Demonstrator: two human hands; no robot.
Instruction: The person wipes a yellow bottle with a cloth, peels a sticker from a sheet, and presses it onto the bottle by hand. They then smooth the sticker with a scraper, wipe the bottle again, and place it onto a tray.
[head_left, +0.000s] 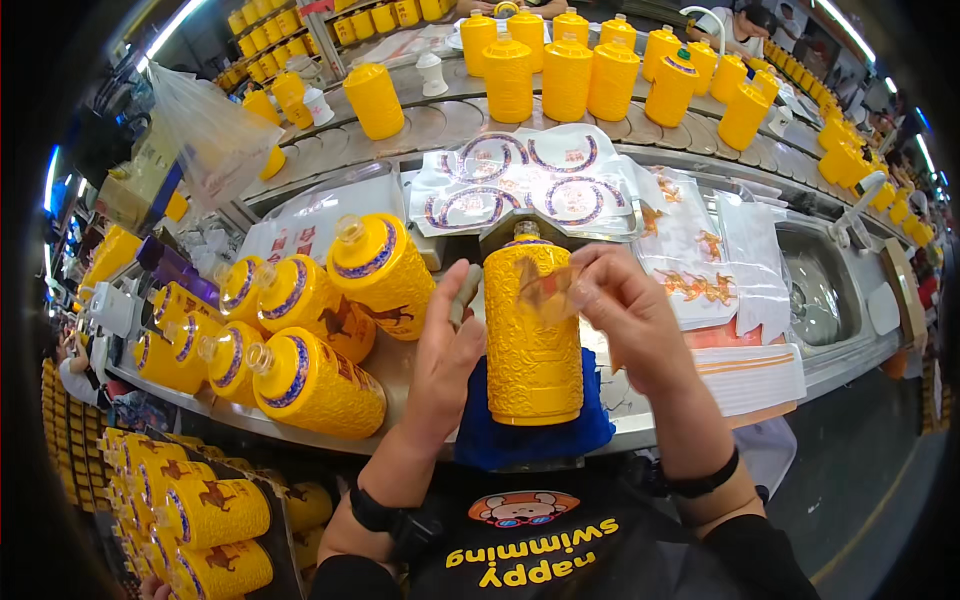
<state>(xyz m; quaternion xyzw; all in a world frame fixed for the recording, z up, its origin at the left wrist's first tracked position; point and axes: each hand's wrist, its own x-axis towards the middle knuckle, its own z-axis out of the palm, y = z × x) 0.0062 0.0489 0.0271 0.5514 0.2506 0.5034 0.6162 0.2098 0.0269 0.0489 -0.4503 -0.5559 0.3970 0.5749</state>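
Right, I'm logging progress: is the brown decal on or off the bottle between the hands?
Not fully on: the right hand pinches the decal over the bottle. Whether it touches, I cannot tell.

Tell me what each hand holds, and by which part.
Right hand: translucent horse decal, pinched at its right edge. Left hand: small grey piece between thumb and fingers; gripped part unclear.

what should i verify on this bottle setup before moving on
1. Yellow embossed bottle against the crumpled blue cloth: ok
2. Translucent film with a brown horse pinched in the right hand: ok
3. Film touching the bottle: cannot tell
4. Bottle's front unobstructed: not ok, the film covers part
5. White sheet with more brown horses at the right: ok
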